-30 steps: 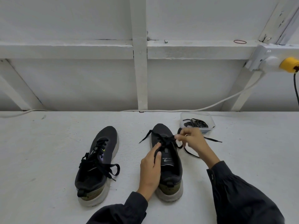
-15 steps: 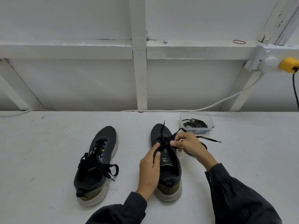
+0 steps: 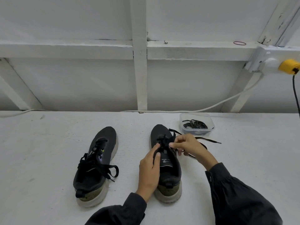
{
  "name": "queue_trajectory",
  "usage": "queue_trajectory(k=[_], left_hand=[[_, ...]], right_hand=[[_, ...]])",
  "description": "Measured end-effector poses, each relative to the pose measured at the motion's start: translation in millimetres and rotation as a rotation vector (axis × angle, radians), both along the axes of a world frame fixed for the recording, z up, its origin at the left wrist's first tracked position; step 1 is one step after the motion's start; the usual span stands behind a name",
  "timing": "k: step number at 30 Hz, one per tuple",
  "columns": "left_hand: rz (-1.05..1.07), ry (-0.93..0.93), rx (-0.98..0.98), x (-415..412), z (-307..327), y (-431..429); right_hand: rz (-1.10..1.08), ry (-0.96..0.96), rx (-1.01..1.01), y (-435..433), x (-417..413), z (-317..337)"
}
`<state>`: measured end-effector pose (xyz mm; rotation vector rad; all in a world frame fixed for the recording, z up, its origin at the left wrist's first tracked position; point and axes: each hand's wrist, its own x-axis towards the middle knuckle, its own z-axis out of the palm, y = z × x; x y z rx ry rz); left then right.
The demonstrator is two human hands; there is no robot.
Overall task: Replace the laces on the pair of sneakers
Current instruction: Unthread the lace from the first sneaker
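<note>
Workshop-like utility space: white-painted frame wall (image 3: 139,70), surface-mounted socket (image 3: 258,60), loose cable (image 3: 211,108), bare bench (image 3: 48,151).

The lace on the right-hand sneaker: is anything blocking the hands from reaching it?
Nothing visible does. The right hand pinches the lace at the eyelets; the left hand holds that sneaker beside it.
</note>
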<state>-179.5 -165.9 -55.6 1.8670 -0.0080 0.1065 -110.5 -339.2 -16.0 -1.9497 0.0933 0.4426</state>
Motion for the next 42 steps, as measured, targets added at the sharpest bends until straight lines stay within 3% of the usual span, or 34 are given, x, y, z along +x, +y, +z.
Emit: queue_trajectory(k=[3,8,17,27,30,36,40,42], left_hand=[[-0.002,0.006,-0.004,0.0,0.1,0.8],[-0.005,0.013,-0.01,-0.3,-0.3,0.4],[0.015,-0.016,0.02,0.0,0.5,-0.2],[0.002,-0.028,0.014,0.1,1.6,-0.9],[-0.025,-0.075,0.103,1.7,3.5,1.5],[-0.086,-0.389,0.404,22.6,23.9,5.3],[-0.259,-0.128,0.691,48.6,41.2,-2.0],[-0.285,-0.082,0.767,56.3,46.0,-7.3]], right_hand=[[-0.138,-0.088,-0.008,-2.3,6.8,7.6],[-0.555,-0.271,0.156,-12.4,17.4,11.2],[-0.077,0.019,0.058,-3.6,-3.9,-4.2],[-0.093,-0.082,0.077,12.9,-11.9,-14.8],[-0.109,-0.116,0.083,13.2,-14.6,-18.0],[-0.081,-0.15,0.092,13.3,-16.5,-19.6],[-0.118,-0.165,0.131,16.7,-18.9,-21.9],[-0.155,-0.166,0.14,18.1,-20.1,-24.6]])
